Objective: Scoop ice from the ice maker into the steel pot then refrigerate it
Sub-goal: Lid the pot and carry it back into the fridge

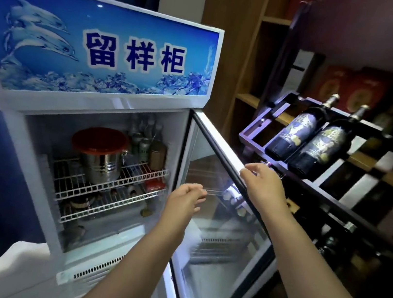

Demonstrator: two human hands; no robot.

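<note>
Pot shelved, fridge door open and ready to be shut.

The steel pot (102, 160), capped with a red lid (101, 141), stands on the upper wire shelf (119, 183) inside the display fridge (97, 52), at about 9 o'clock from the hands and well apart from them. The left hand (186, 202) hangs loosely curled and holding nothing in front of the opening; the right hand (263, 181), at 2 o'clock from it, rests its fingers on the top edge of the glass door (219, 139), not clamped. Wine bottles (311, 138) lie on a rack just beyond. I judge the refrigerating step nearly finished: the next move calls for swinging the door closed toward 9 o'clock until it seals.
</note>
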